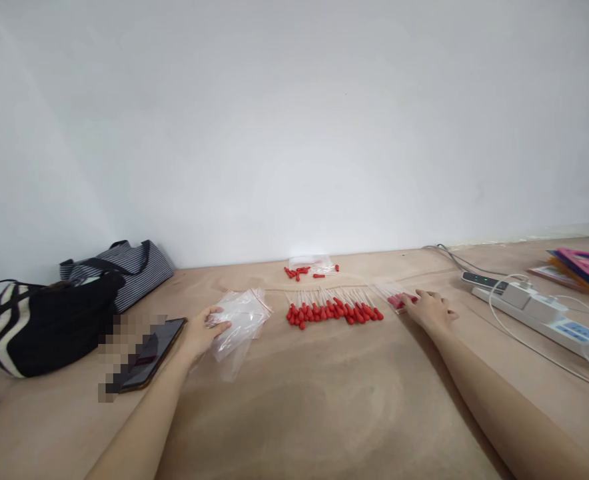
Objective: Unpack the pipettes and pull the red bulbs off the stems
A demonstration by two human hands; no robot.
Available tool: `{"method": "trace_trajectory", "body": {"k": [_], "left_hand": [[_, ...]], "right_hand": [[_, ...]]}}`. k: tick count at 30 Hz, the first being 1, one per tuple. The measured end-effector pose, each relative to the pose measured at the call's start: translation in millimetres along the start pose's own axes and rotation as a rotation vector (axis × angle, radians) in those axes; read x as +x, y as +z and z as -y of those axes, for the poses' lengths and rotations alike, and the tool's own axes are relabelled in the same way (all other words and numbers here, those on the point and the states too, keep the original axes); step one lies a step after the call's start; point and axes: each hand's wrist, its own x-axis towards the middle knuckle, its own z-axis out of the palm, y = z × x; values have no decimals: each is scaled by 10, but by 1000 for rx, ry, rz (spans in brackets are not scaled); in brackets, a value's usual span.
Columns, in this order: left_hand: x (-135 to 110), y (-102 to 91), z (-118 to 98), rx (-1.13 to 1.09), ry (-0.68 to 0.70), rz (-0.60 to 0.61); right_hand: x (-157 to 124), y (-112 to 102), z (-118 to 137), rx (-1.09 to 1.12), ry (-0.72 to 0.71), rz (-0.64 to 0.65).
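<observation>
My left hand point(205, 330) is closed on a clear plastic zip bag point(240, 320) that lies on the wooden table point(324, 400). A row of several clear droppers with red bulbs point(334, 308) lies side by side in the middle. My right hand point(427, 310) rests palm down at the right end of that row, its fingers over a small bundle of red-bulbed droppers point(397, 299). Farther back, several loose red bulbs point(299, 271) lie next to another clear bag point(310, 263) near the wall.
A dark phone point(152, 352) lies left of my left hand. Two striped bags point(49, 313) sit at the far left. At the right are a white power strip point(549, 320) with cables and a stack of colourful books point(582, 263).
</observation>
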Motion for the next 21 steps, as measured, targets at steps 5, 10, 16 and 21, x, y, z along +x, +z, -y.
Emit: {"method": "trace_trajectory", "body": {"k": [5, 10, 16, 21], "left_hand": [[-47, -61, -117, 559, 122, -106], [-267, 151, -293, 663, 175, 165], [-297, 345, -137, 701, 163, 461], [-34, 183, -97, 588, 221, 580]], "right_hand": [[102, 88, -61, -85, 28, 104], [153, 103, -64, 0, 77, 93], [160, 109, -80, 39, 86, 98], [145, 107, -85, 55, 88, 93]]}}
